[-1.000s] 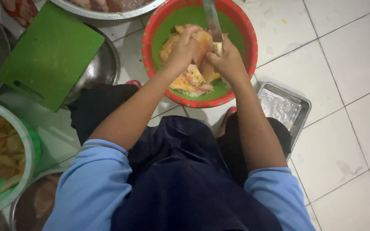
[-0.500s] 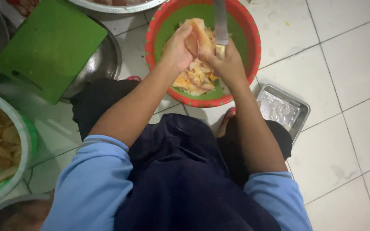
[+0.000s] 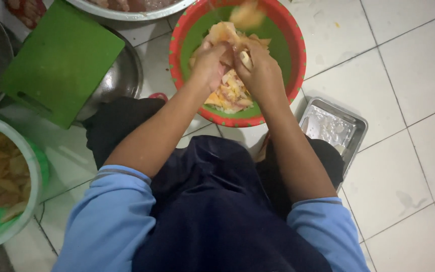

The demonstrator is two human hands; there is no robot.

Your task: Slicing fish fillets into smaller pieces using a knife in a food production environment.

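Working low over the tiled floor point(image 3: 409, 60), the person has both hands in a red-rimmed green basin point(image 3: 293, 55) holding pale raw meat pieces point(image 3: 230, 90). The left hand point(image 3: 210, 63) is clenched around a piece lifted above the pile; the right hand point(image 3: 260, 70) closes against it from the right, fingers curled, and whether a knife sits in that grip cannot be told, since a blurred pale shape point(image 3: 246, 14) at the far side of the basin hides the detail. Both forearms run from the near side forward and converge over the basin's middle, elbows bent and spread, blue sleeves point(image 3: 109, 211) pushed up above the elbow. Risks noted: the meat looks wet and slick, so a piece could slip from the grip and land on the floor beyond the rim. If a blade is present, the hands sit touching each other, and a slip could cut the left fingers. The basin stands close to the near-right steel tray point(image 3: 353, 126) and to the knees, so a nudge could tip or slide it. The green cutting board point(image 3: 61, 60) rests tilted on a steel bowl point(image 3: 122, 80) to the left and could slide off. A green-lined bowl of fried pieces point(image 3: 1, 171) stands near left, well apart from the raw meat; splashes from the basin could still reach it.
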